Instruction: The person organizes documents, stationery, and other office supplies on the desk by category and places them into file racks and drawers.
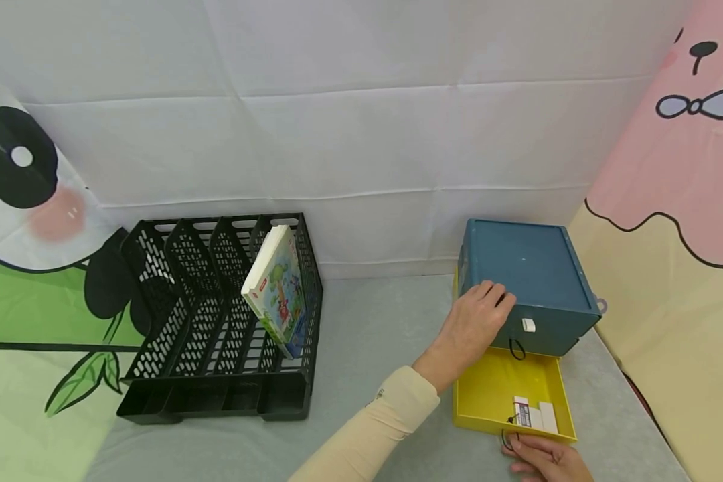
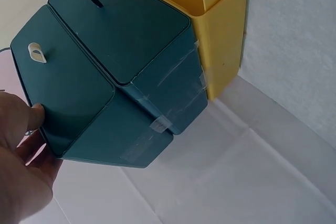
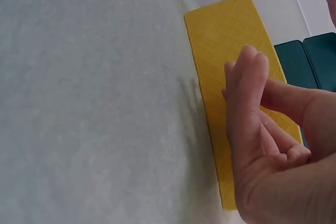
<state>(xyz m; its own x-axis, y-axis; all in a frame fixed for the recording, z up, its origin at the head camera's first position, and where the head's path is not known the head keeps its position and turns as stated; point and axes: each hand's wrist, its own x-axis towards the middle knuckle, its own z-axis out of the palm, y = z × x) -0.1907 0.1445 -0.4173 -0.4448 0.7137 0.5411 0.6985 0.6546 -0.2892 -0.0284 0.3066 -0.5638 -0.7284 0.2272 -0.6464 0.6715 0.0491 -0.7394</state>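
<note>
A dark blue drawer cabinet (image 1: 524, 261) stands on the right of the table above a yellow base, its upper tiers taped together in the left wrist view. My left hand (image 1: 471, 325) holds its top front edge, fingers on top and thumb (image 2: 35, 116) on the front face. Below, the yellow drawer (image 1: 485, 388) is pulled out towards me. Inside lie several small white boxes (image 1: 535, 415), near its front. With thumb and fingers, my right hand (image 1: 551, 458) pinches the black loop pull (image 1: 505, 439) at the drawer's front; in the right wrist view the pull is hidden.
A black mesh desk organizer (image 1: 217, 395) with slots stands to the left, and a picture book (image 1: 283, 288) leans in its right slot. A white loop (image 1: 528, 325) and a black loop (image 1: 517, 349) hang on the blue cabinet's front. White cloth hangs behind the grey tabletop (image 1: 385, 321).
</note>
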